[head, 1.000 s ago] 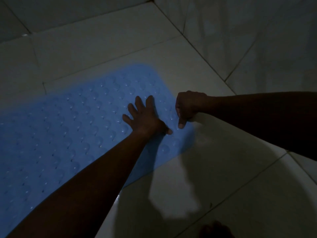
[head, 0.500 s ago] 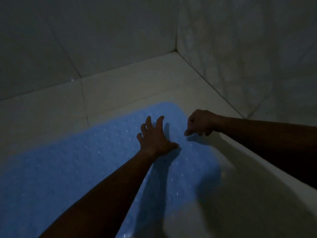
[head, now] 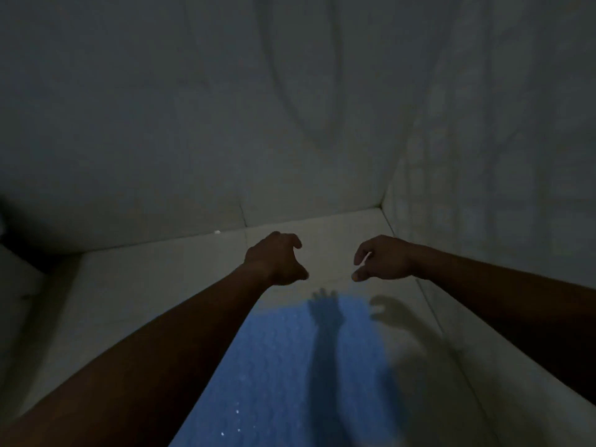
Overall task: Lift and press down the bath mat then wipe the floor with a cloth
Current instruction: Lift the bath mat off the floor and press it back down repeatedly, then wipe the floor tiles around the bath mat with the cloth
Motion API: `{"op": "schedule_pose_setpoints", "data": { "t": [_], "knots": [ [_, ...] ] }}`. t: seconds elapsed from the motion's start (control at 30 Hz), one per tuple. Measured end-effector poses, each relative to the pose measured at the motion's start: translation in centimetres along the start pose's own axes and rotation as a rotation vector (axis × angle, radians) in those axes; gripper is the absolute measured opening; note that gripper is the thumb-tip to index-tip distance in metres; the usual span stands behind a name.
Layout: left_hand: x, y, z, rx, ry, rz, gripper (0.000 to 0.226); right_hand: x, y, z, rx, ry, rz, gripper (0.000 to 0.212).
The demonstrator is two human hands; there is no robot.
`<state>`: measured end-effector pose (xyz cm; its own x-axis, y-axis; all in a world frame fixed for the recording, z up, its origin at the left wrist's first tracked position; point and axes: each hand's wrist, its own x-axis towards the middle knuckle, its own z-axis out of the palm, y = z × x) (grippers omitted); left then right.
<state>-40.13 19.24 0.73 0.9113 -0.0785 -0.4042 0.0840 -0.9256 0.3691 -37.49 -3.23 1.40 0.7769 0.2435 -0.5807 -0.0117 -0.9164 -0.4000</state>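
Hovers with left grip (head: 277, 261) loosely curled, holding nothing; matches it with right grip (head: 382, 259), just beside, equally empty; finds the blue bath mat (head: 283, 366) flat on the floor (head: 145, 285) beneath and nearer than both grips, untouched; seems poised over its far edge, likely to lift or press there.

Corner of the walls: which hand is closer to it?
Right. The right hand hangs almost straight in front of the corner; the left hand hangs off to its left.
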Motion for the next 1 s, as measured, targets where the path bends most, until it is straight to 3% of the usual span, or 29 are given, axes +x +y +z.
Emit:
{"op": "schedule_pose_setpoints", "data": {
  "t": [0.2, 0.43, 0.63, 0.77, 1.0],
  "knots": [
    [-10.4, 6.5, -27.1, 0.015, 0.106, -0.036, 0.065, -11.9, -15.7, -19.9, 0.010, 0.083, -0.128, 0.030],
    [-21.4, 14.3, -54.8, -0.015, 0.469, -0.023, 0.056, -25.9, -32.1, -42.3, -0.009, 0.282, -0.307, 0.034],
    [-21.6, 14.0, -65.9, -0.001, 0.714, 0.013, 0.049, -28.4, -42.8, -51.1, -0.057, 0.517, -0.466, 0.026],
    [-16.6, 13.2, -71.8, -0.191, 0.894, 0.092, 0.048, -25.7, -47.5, -54.2, -0.068, 0.718, -0.497, 0.013],
    [-6.9, 13.0, -77.0, -0.527, 0.824, 0.190, 0.061, -20.4, -51.7, -57.7, -0.005, 0.877, -0.515, 0.030]
  ]
}}
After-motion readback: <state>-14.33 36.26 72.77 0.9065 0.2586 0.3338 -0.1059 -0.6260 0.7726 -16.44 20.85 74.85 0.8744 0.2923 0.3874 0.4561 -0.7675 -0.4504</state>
